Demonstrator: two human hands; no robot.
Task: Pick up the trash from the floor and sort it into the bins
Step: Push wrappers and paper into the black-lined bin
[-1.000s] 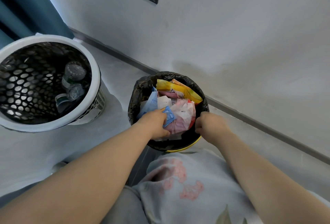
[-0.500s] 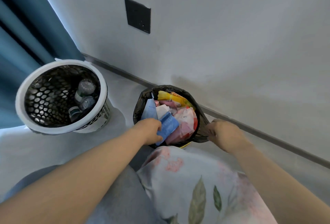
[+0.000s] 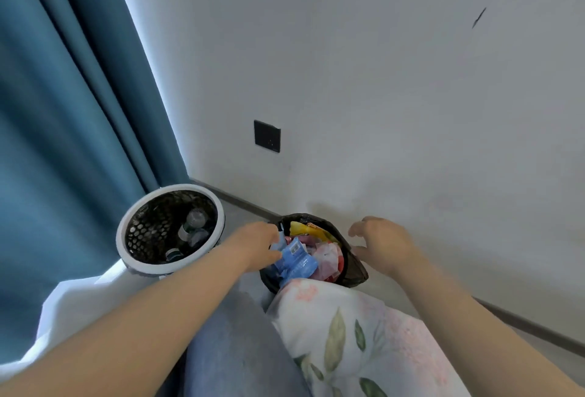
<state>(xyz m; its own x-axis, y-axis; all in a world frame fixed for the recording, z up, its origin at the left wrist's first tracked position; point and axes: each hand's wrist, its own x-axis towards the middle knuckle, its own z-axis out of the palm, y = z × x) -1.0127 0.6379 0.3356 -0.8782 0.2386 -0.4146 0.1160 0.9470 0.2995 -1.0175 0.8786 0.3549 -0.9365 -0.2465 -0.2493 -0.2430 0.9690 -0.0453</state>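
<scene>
A small bin lined with a black bag (image 3: 356,273) stands by the wall, stuffed with wrappers: a yellow packet (image 3: 308,230), pink and white ones (image 3: 327,259). My left hand (image 3: 256,246) is at the bin's left rim, fingers closed on a blue wrapper (image 3: 296,259) that lies on top of the pile. My right hand (image 3: 383,244) hovers just right of the bin with fingers spread, holding nothing. To the left sits a white perforated basket (image 3: 126,232) holding clear plastic bottles (image 3: 193,227).
A blue curtain (image 3: 63,143) hangs at the left, with white fabric (image 3: 72,305) on the floor under it. A dark wall socket (image 3: 267,136) is above the bins. My knees, in grey and floral cloth (image 3: 348,339), fill the foreground.
The view has risen and pulled back from the bins. My right hand let go of the black bag's rim and opened. My left hand has kept its hold on the blue wrapper.
</scene>
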